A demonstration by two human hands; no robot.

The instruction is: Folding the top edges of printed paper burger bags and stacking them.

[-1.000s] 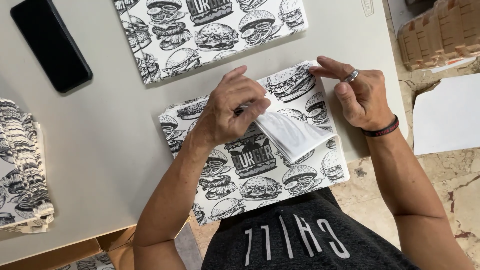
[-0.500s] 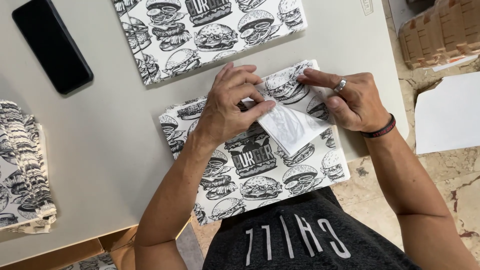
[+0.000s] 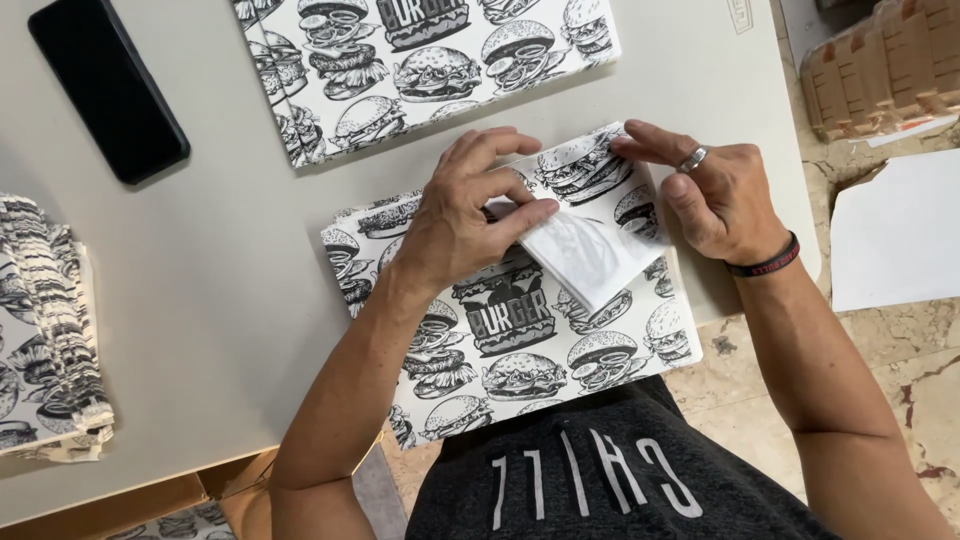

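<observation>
A stack of white paper sheets printed with black burger drawings (image 3: 520, 350) lies on the grey table (image 3: 230, 280) in front of me. The top sheet's far right corner is folded over, showing its plain white underside (image 3: 590, 255). My left hand (image 3: 470, 215) presses fingers and thumb down on the edge of that fold. My right hand (image 3: 710, 190), with a ring and a dark wristband, rests its fingertips on the printed flap (image 3: 585, 160) at the far right.
A second printed stack (image 3: 420, 60) lies farther back. A black phone (image 3: 108, 88) sits at the far left. Folded printed pieces (image 3: 45, 330) pile up at the left edge. Brown cardboard trays (image 3: 880, 70) and a white sheet (image 3: 900, 230) lie off the table's right.
Both hands shifted slightly left along the fold. The white folded corner has been flattened further, with the left fingers now pressing on its crease.
</observation>
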